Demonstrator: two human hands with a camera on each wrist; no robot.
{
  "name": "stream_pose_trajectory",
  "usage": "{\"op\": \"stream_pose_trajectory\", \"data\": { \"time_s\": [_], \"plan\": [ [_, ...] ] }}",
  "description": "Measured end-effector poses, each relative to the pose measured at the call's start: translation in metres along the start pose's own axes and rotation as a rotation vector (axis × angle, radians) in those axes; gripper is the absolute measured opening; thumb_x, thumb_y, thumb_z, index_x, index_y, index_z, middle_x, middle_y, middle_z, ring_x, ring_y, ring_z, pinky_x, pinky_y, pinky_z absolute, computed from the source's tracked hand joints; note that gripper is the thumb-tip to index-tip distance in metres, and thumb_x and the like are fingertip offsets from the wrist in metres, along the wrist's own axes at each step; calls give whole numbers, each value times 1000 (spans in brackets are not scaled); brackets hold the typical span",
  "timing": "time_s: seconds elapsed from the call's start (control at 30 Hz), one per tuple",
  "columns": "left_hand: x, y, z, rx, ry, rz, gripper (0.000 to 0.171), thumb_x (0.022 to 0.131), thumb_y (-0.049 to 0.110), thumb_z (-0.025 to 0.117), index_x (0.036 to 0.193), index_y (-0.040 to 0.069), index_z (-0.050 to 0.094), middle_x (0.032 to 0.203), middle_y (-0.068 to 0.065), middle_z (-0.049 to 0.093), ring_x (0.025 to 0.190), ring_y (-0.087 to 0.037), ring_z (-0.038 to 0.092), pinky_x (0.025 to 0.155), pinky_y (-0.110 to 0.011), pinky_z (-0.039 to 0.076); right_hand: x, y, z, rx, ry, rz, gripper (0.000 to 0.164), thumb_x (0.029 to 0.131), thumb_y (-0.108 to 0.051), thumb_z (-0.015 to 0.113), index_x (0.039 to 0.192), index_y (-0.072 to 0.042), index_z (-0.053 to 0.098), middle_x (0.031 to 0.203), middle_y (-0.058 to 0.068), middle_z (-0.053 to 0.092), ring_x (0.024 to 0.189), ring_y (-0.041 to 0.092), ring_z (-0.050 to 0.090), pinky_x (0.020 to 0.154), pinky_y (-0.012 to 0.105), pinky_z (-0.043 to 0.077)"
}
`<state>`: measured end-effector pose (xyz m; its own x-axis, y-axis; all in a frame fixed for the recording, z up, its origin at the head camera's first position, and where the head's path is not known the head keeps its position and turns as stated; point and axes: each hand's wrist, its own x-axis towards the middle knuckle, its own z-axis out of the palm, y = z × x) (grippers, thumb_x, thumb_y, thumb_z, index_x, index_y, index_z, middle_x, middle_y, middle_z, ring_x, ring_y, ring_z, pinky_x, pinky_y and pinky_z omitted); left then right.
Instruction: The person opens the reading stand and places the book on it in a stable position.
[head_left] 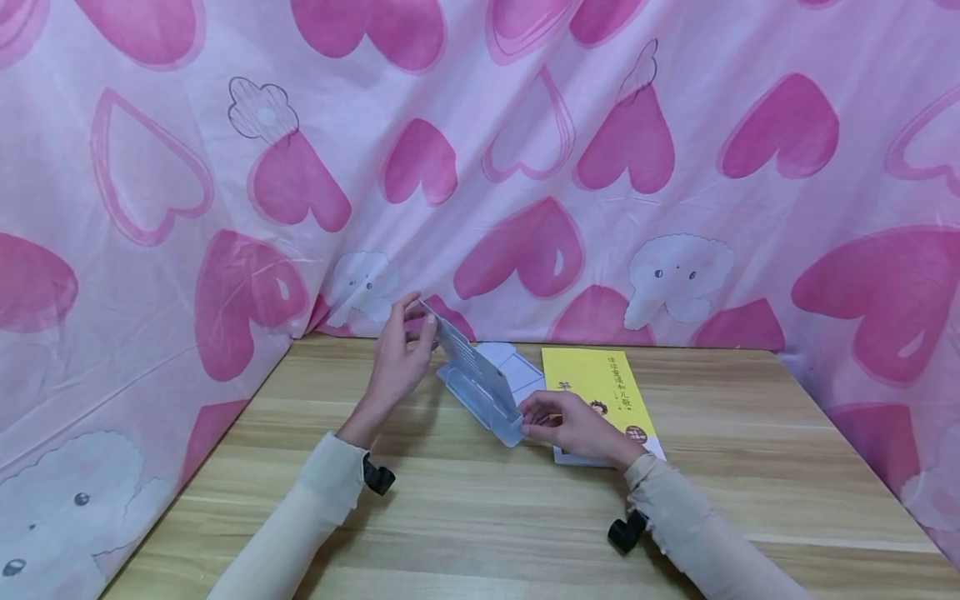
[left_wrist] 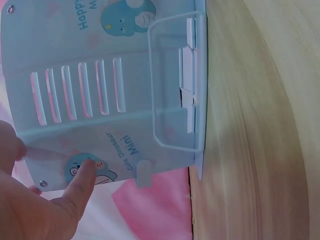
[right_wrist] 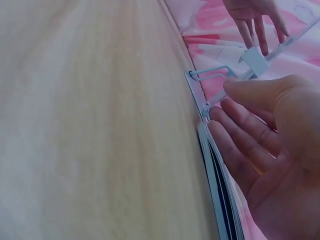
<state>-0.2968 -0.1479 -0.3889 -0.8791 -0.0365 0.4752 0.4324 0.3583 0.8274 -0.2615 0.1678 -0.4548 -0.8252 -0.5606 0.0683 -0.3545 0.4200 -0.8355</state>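
A light blue book stand (head_left: pixel 480 367) with dinosaur prints is tilted up at the back of the table. Its slotted back panel (left_wrist: pixel 75 130) and wire page holder (left_wrist: pixel 152 75) show in the left wrist view. My left hand (head_left: pixel 405 350) pinches the panel's upper left corner, thumb across the printed front. Down at the stand's lower right corner, my right hand (head_left: pixel 573 425) holds the edge lightly between thumb and fingers. In the right wrist view, the thumb (right_wrist: pixel 255 92) overlaps the panel near the wire, with the fingertips just below.
A yellow book (head_left: pixel 585 371) lies right of the stand, partly under my right hand in the head view. The wooden table (head_left: pixel 465 533) reaches back to a pink heart-patterned curtain (head_left: pixel 420 233). A black wrist camera (head_left: pixel 626 532) hangs below my right sleeve.
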Motion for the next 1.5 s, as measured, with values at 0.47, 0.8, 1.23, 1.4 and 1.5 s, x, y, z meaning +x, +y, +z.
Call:
{"op": "stream_pose_trajectory", "data": {
  "time_s": [0.47, 0.8, 1.23, 1.4, 1.5],
  "plan": [
    [2, 3, -6, -41, -10, 11, 36, 112, 40, 59, 135, 16, 73, 143, -7, 69, 114, -33, 79, 96, -50, 65, -2, -16, 18, 18, -52, -31, 25, 106, -18, 72, 129, -24, 75, 127, -4, 77, 120, 17, 72, 104, 31, 59],
    [5, -1, -10, -74, 33, -17, 26, 113, 33, 59, 121, 14, 74, 124, -18, 74, 113, -33, 78, 97, -50, 65, -1, -14, 17, -149, 33, -80, 38, 105, -15, 70, 143, -14, 67, 149, 8, 65, 139, 28, 63, 117, 48, 53],
    [7, -1, -14, -113, 25, -29, 29, 113, 28, 55, 120, 4, 70, 123, -21, 72, 113, -31, 74, 96, -42, 66, -7, -12, 9, -419, 15, 98, 71, 104, -36, 73, 165, -12, 45, 178, 17, 28, 167, 39, 24, 133, 61, 27],
    [9, -4, -18, -88, 41, -36, 28, 112, 25, 55, 119, 4, 71, 119, -16, 74, 106, -24, 71, 88, -29, 66, -6, -17, 5, -424, 3, 63, 71, 104, -36, 73, 163, -5, 46, 171, 19, 41, 161, 38, 36, 131, 59, 34],
    [9, -6, -18, -90, 48, -39, 25, 112, 25, 56, 118, 6, 71, 120, -16, 74, 106, -24, 71, 87, -25, 65, -4, -16, 2, -399, 0, 65, 73, 105, -36, 72, 163, -2, 44, 169, 18, 45, 160, 37, 39, 131, 59, 34]
  ]
}}
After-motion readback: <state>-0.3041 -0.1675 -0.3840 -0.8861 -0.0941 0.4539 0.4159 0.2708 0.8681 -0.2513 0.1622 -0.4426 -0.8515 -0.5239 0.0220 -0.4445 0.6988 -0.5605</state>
